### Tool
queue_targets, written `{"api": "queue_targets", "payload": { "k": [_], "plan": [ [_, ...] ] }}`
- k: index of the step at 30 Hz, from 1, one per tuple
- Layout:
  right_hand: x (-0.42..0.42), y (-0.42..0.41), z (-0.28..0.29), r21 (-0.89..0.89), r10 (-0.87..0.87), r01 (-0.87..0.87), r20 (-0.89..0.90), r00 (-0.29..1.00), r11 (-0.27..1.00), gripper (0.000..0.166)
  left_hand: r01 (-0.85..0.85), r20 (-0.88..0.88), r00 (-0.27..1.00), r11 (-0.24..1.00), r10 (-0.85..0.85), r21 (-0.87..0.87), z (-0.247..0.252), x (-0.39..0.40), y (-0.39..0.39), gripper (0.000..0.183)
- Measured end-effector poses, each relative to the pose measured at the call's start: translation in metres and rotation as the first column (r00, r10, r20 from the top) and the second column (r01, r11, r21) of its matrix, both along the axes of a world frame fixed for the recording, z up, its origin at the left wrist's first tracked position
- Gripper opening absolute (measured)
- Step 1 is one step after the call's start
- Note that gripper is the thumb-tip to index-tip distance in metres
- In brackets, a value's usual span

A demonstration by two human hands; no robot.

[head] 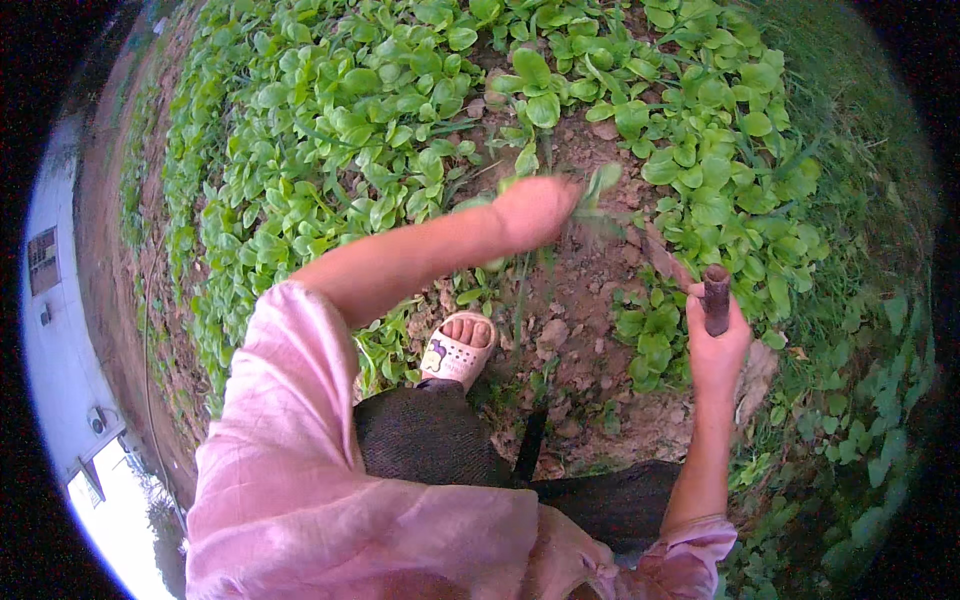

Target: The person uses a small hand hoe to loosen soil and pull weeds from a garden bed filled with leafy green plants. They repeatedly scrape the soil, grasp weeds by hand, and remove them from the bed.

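My right hand (718,337) is wrapped around the dark, rounded handle (717,304) of a hand tool. A flat, soil-coloured blade (667,259) slants from it up and left over the ground, beside the leafy greens. My left hand (541,208) reaches across to the middle of the bed, low over bare soil (592,300). Motion blur covers its fingers. A green leaf (604,180) and thin blurred blades of grass (600,215) show right at the fingertips; whether they are gripped is unclear. Dense young leafy greens (352,112) grow around both hands.
My foot in a pale clog (461,346) stands on the soil among seedlings. Clods (553,337) lie nearby. Grass and broad-leaved weeds (862,420) border the bed on the right. At the far left stands a white building (71,300), with a hose (150,375) along the dirt.
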State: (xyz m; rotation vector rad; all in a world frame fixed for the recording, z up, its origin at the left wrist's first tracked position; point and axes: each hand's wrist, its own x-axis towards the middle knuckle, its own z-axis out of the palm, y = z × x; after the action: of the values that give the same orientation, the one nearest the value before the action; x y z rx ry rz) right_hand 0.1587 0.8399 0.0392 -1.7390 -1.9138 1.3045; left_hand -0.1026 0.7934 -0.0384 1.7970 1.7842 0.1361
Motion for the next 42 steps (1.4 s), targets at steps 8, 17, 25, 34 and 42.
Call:
{"api": "queue_targets", "payload": {
  "k": [8, 17, 25, 34, 42],
  "plan": [
    [0.001, -0.002, 0.001, 0.04, 0.012, -0.012, 0.01, 1.0, 0.999, 0.011, -0.163, -0.407, 0.9, 0.987, 0.156, 0.019, -0.03, -0.055, 0.058, 0.016],
    [0.004, -0.001, -0.006, 0.044, -0.006, 0.007, -0.027, 1.0, 0.999, 0.019, -0.33, -0.351, 0.885, 0.944, 0.304, -0.013, -0.056, -0.073, 0.043, 0.022],
    [0.006, 0.0, -0.008, 0.015, -0.01, 0.011, -0.07, 0.998, 1.0, 0.014, -0.343, -0.275, 0.913, 0.931, 0.3, -0.124, -0.048, -0.062, 0.047, 0.017],
    [0.004, 0.005, -0.008, 0.035, 0.024, -0.022, -0.045, 0.999, 0.999, 0.016, -0.121, 0.001, 0.992, 0.96, 0.125, -0.252, 0.014, -0.012, -0.033, 0.019],
    [0.002, 0.002, -0.006, 0.008, 0.022, -0.022, -0.044, 0.999, 1.0, 0.013, -0.292, -0.328, 0.9, 0.956, 0.287, 0.034, -0.018, -0.097, -0.012, 0.016]
  ]
}}
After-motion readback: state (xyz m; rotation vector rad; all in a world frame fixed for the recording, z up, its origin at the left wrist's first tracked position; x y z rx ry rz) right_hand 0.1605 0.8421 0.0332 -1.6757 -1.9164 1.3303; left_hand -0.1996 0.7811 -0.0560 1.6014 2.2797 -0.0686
